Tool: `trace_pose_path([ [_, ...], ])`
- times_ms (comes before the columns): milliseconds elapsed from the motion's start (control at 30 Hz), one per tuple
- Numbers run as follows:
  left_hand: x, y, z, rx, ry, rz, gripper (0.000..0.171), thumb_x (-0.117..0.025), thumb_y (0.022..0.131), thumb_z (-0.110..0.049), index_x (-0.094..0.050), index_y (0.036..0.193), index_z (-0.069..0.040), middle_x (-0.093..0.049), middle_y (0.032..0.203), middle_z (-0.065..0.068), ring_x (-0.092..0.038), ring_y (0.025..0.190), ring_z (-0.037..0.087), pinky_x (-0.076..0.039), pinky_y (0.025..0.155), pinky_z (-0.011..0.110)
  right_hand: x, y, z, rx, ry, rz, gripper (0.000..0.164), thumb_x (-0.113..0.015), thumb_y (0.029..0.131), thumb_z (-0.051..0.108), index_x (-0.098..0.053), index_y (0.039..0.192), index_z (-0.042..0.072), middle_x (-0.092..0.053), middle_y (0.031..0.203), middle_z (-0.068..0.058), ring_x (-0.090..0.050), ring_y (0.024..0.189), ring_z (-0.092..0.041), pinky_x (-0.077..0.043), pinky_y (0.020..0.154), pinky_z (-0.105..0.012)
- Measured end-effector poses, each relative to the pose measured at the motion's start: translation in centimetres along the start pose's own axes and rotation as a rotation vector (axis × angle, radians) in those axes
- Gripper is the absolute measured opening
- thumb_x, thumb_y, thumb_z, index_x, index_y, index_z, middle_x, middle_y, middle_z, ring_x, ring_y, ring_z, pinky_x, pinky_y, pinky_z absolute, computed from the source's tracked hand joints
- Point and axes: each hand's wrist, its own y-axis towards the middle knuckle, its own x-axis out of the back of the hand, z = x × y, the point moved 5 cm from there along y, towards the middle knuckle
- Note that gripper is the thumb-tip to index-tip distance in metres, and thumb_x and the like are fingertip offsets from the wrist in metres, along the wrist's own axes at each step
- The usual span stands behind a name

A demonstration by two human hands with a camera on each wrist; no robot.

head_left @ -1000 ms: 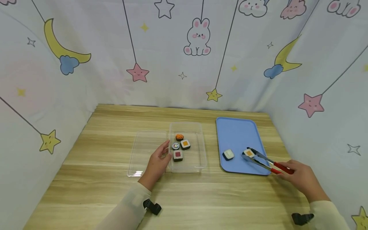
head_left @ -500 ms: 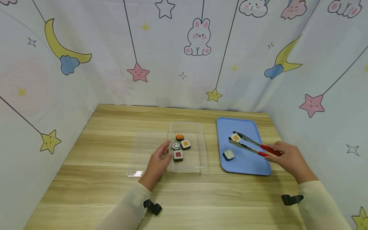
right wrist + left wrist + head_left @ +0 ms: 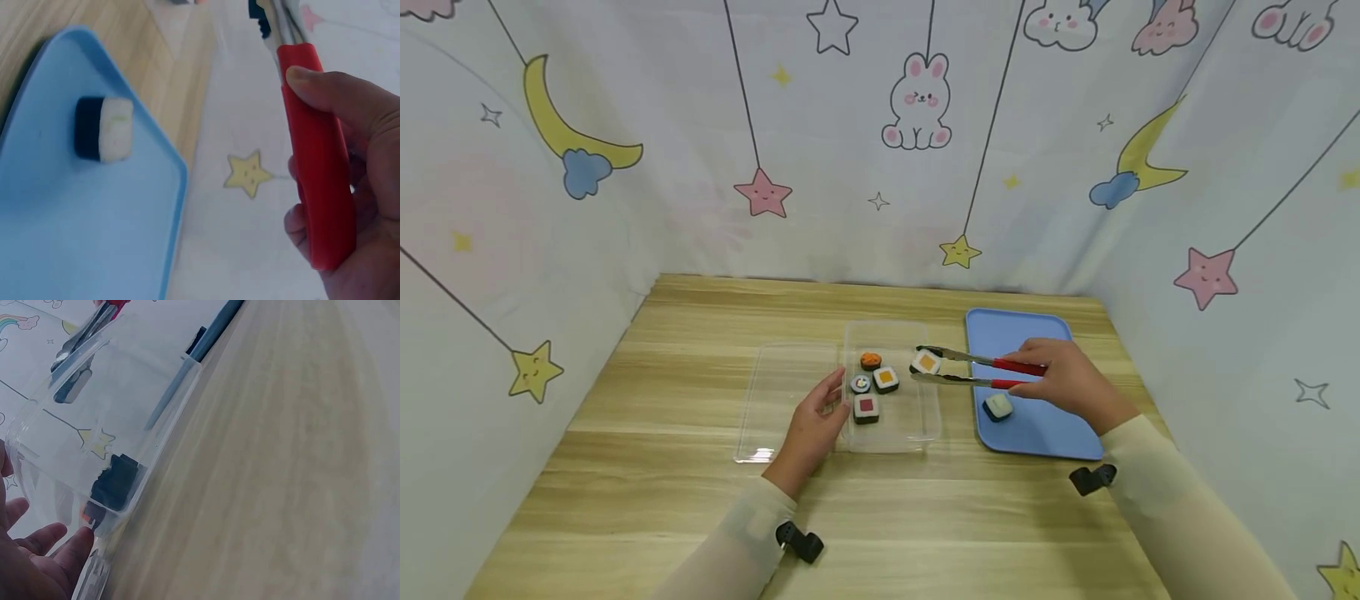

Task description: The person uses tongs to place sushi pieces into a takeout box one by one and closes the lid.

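Observation:
My right hand (image 3: 1063, 379) grips red-handled metal tongs (image 3: 315, 156), thumb along the handle. Between the tongs' tips is a square sushi roll (image 3: 927, 362) with an orange centre, held over the right side of a clear plastic box (image 3: 908, 423). Inside the box, toward its left, sit several sushi pieces, among them an orange-topped one (image 3: 870, 361) and a red-centred roll (image 3: 867, 407). My left hand (image 3: 811, 425) rests at the box's left wall with fingers extended, fingertips right at the plastic in the left wrist view.
A blue tray (image 3: 1018, 327) lies to the right, bearing one pale-centred sushi roll (image 3: 998, 407). Left of the box, partly behind my left hand, lies a clear lid (image 3: 784, 392). A patterned white curtain (image 3: 850, 233) closes off the table's back and sides.
My right hand has lifted the orange-centred roll off the tray with the tongs and carried it left to the box. The left hand has stayed in place.

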Motion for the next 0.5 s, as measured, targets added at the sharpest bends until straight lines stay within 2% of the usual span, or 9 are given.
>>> trace_pose_path([
  [167,0.0,0.0,0.0,0.002,0.003,-0.003,0.056,-0.065,0.1,-0.009,-0.05,0.154,-0.009,-0.053,0.154,0.013,-0.054,0.136,0.034,-0.048,0.109,0.054,-1.3,1.8,2.1,0.099,-0.083,0.074,0.045,-0.092,0.079,0.022,-0.079,0.121,0.013,-0.067,0.098,0.006,-0.057,0.081,-0.011,-0.052,0.067,-0.03],
  [500,0.0,0.1,0.0,-0.016,-0.006,-0.008,0.056,-0.065,0.1,-0.006,-0.051,0.153,-0.008,-0.053,0.154,0.014,-0.055,0.136,0.035,-0.049,0.108,0.054,-2.5,4.2,4.6,0.129,-0.12,0.191,0.037,-0.092,0.078,0.021,-0.081,0.114,0.017,-0.064,0.091,0.013,-0.058,0.081,-0.01,-0.054,0.07,-0.031],
])
